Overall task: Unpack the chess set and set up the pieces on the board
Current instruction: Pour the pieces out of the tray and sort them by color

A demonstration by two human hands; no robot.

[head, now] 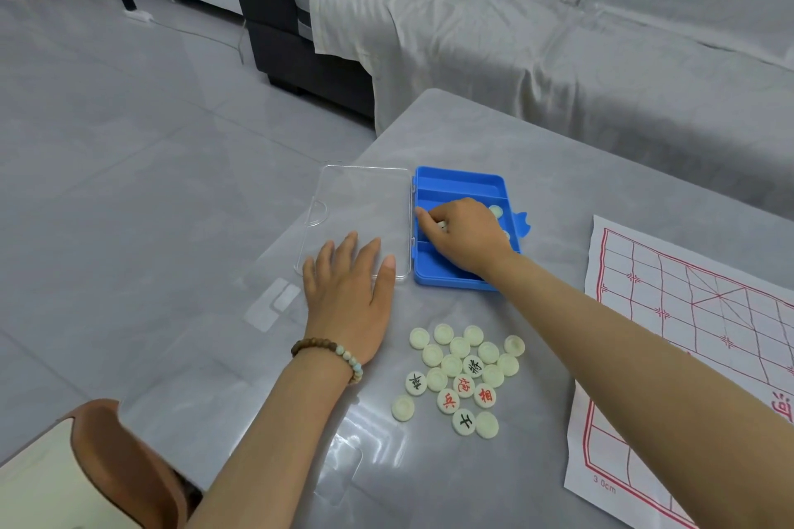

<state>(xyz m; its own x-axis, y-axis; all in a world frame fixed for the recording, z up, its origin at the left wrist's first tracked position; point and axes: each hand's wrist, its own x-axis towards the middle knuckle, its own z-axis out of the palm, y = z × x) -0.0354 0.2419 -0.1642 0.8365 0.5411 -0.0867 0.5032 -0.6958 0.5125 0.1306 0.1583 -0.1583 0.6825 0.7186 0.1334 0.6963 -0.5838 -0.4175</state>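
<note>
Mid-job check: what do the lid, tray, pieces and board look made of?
Lid: clear rigid plastic, glossy; the table shows through it.
Tray: opaque blue moulded plastic, with moulded dividers.
Pieces: cream discs, smooth, probably plastic or resin; cannot tell which.
Board: thin white sheet printed in red, likely paper or film; it ripples and creases.
</note>
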